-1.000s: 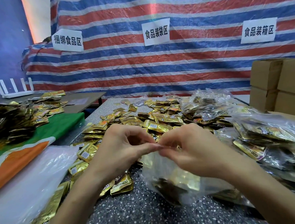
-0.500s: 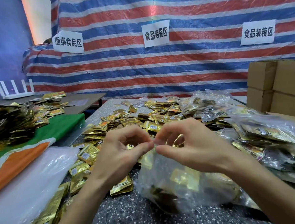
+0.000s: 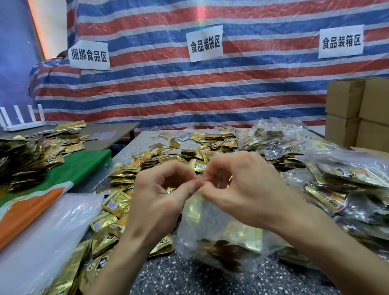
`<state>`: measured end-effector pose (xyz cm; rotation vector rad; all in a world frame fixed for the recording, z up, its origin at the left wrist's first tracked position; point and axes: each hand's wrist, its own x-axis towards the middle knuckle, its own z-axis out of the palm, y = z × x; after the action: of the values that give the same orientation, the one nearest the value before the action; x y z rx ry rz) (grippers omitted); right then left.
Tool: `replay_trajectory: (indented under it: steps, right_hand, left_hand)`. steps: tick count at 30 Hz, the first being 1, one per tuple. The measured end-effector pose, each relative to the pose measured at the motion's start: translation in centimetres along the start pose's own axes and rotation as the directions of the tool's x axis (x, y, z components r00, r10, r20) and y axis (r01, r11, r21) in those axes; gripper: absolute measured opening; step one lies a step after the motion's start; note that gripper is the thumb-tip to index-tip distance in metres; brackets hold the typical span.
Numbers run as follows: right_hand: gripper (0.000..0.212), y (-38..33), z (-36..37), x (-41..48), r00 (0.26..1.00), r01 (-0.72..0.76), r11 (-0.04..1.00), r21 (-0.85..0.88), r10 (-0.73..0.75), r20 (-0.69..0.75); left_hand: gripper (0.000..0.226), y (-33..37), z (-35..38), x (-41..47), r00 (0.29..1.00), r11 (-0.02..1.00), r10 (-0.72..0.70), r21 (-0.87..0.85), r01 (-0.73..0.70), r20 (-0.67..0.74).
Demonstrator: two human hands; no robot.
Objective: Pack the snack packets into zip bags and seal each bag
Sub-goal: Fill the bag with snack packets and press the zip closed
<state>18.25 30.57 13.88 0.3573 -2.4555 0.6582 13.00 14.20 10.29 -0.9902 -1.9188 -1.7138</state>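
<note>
A clear zip bag (image 3: 221, 236) holding several gold snack packets hangs in front of me, its bottom on the speckled table (image 3: 176, 288). My left hand (image 3: 162, 196) and my right hand (image 3: 241, 188) pinch the bag's top edge between thumb and forefinger, fingertips almost touching at the middle. Loose gold snack packets (image 3: 164, 159) are heaped behind and to the left of my hands. Filled zip bags (image 3: 354, 181) are piled at the right.
A stack of empty plastic bags (image 3: 33, 241) lies at the lower left. Cardboard boxes (image 3: 368, 115) stand at the right rear. A side table with more packets (image 3: 15, 156) and a green and orange cloth (image 3: 52, 181) sits left. A striped tarp hangs behind.
Both hands have risen slightly with the bag's top edge and stay pinched together at its middle; the bag has lifted and bunched beneath them.
</note>
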Motion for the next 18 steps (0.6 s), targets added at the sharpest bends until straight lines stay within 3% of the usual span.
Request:
replay_trajectory:
  steps: [4, 8, 14, 18]
  right_hand:
    - [0.017, 0.2, -0.4, 0.0, 1.000, 0.007, 1.000, 0.007, -0.007, -0.026]
    - [0.009, 0.8, -0.6, -0.3, 0.996, 0.015, 0.993, 0.119, -0.025, 0.080]
    - [0.004, 1.7, 0.0, -0.6, 0.998, 0.019, 0.974, 0.224, -0.032, 0.056]
    - [0.003, 2.0, -0.2, -0.7, 0.993, -0.003, 0.958, 0.286, -0.032, 0.117]
  left_hand:
    - [0.002, 0.1, 0.3, -0.1, 0.998, 0.999, -0.007, -0.035, 0.004, -0.069]
    - [0.003, -0.1, 0.0, -0.1, 0.997, 0.997, -0.033, -0.065, 0.029, -0.067]
    - [0.006, 0.1, -0.6, 0.2, 0.997, 0.999, -0.051, -0.002, 0.051, 0.059]
    - [0.012, 0.5, -1.3, 0.3, 0.990, 0.997, -0.073, 0.036, 0.069, 0.124]
